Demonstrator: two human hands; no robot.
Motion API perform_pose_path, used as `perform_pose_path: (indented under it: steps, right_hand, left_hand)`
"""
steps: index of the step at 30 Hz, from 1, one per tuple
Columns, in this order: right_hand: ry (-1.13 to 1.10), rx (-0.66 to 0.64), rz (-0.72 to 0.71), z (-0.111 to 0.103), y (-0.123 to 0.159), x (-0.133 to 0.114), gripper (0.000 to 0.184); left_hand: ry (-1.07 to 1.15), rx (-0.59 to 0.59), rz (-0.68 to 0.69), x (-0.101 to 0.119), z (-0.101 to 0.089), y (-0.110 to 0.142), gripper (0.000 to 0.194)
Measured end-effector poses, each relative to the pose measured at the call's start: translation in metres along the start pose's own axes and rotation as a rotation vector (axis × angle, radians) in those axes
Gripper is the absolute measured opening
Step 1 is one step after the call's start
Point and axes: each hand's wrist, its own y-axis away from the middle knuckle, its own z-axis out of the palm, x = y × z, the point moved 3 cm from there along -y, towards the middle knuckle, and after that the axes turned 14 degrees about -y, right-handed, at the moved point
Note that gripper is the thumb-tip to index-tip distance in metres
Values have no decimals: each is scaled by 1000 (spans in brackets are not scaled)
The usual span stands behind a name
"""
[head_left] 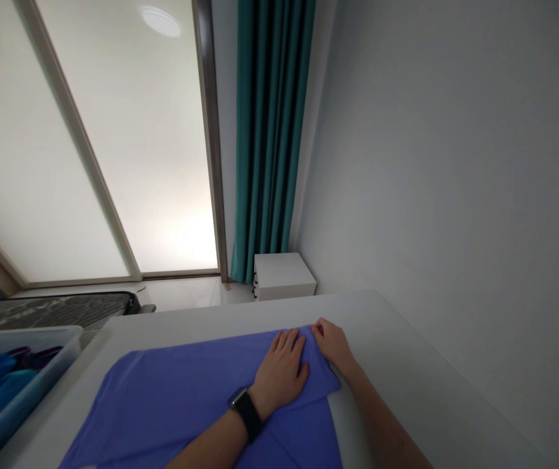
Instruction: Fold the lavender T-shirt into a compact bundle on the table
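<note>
A blue-purple garment (186,384), partly folded over itself, is spread on the white table (382,339). My left hand (282,368), with a black watch on its wrist, lies flat on the cloth near its right end, fingers stretched out. Just to the right, my right hand (331,342) pinches the far right corner of the garment. Folded layers show beneath the left forearm, and the near part of the cloth runs out of view at the bottom.
At the left stands a clear plastic bin (71,339) holding blue and dark clothes. A striped mattress (98,309) lies behind it. Beyond the table are a white drawer cabinet (284,273), a green curtain (272,143) and frosted sliding doors (133,143). A wall (455,195) borders the right side.
</note>
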Motion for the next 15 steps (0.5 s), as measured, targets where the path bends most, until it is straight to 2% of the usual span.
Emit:
perform_pose_path:
  steps: [9, 15]
  right_hand:
    - [21, 55, 40, -1, -1, 4, 28]
    - [-11, 54, 44, -14, 14, 8, 30]
  left_hand:
    - [7, -3, 43, 0, 3, 1, 59]
    - [-5, 0, 55, 1, 4, 2, 70]
